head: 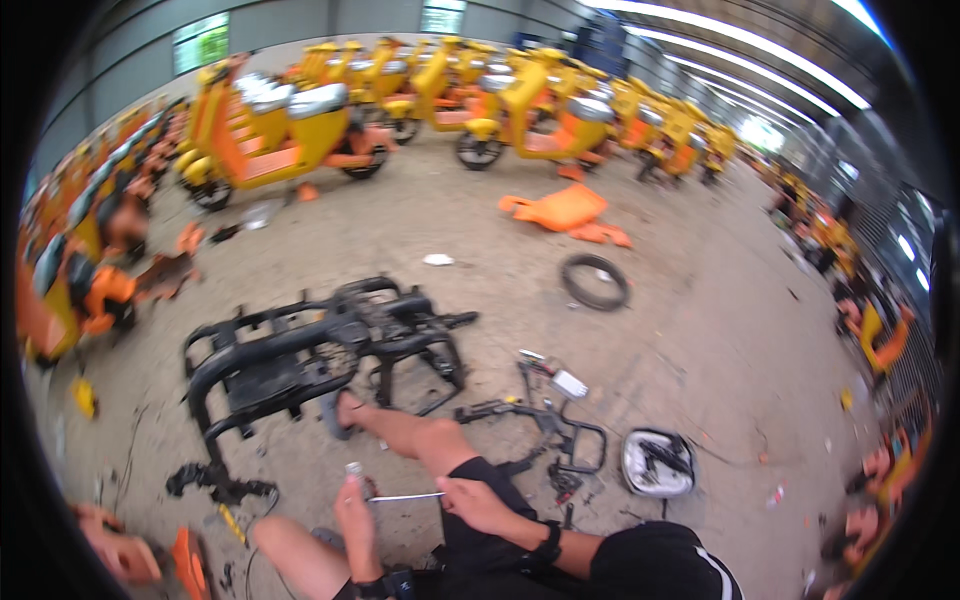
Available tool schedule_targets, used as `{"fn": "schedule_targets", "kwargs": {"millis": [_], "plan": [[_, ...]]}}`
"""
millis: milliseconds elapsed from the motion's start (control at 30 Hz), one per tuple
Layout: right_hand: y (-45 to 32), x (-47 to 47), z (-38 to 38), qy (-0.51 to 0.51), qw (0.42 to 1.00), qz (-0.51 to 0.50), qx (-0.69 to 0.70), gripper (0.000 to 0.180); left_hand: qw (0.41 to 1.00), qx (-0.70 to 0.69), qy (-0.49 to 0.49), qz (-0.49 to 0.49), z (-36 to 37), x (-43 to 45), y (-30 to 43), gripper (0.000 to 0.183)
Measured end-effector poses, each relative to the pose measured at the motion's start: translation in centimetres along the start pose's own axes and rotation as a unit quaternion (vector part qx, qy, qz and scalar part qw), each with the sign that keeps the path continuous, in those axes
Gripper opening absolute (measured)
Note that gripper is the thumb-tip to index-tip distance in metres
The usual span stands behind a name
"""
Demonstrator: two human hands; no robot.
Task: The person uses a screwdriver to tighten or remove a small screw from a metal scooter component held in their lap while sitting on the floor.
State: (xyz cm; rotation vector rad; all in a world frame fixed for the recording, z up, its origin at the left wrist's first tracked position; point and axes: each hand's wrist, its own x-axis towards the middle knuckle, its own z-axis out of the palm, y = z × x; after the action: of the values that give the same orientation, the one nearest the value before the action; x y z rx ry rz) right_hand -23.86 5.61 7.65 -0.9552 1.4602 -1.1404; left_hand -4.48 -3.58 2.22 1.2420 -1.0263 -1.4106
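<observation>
My left hand is closed around a small pale metallic part at the lower middle; its exact kind cannot be told. From my right hand, a thin silvery rod runs leftward to my left hand. The right fingers are shut on the rod's right end. Beyond my hands a black tubular scooter frame lies on the floor, beside my foot. A smaller black metal bracket frame lies right of my knee, near a silver box with wires.
A white tray-like shell holding dark parts is at the right. Farther off lie a black tire and orange plastic panels. Rows of yellow and orange scooters stand behind. A yellow-handled tool and a cable lie at lower left.
</observation>
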Motion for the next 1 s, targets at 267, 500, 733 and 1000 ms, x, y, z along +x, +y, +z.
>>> {"fn": "schedule_targets", "kwargs": {"millis": [267, 500, 733, 1000], "plan": [[-2.8, -2.0, 1.2, 0.022, 0.990, 0.079, 0.115, 0.034, 0.998, 0.067, 0.001, 0.014, 0.5, -2.2, 2.1, 0.046], [-4.2, -3.5, 4.0, 0.004, 0.965, 0.095, 0.246, 0.030, 0.998, 0.024, 0.030, 0.043, -1.2, -2.4, 3.3, 0.048], [-5.8, -3.6, 6.3, -0.004, 0.973, 0.019, 0.229, 0.024, 0.996, -0.061, 0.039, 0.055, -2.7, -2.5, 3.8, 0.047], [-5.5, -4.6, 7.6, -0.001, 0.944, 0.096, 0.315, 0.038, 0.996, -0.049, 0.061, 0.040, -4.4, -3.5, 4.7, 0.049]]}}
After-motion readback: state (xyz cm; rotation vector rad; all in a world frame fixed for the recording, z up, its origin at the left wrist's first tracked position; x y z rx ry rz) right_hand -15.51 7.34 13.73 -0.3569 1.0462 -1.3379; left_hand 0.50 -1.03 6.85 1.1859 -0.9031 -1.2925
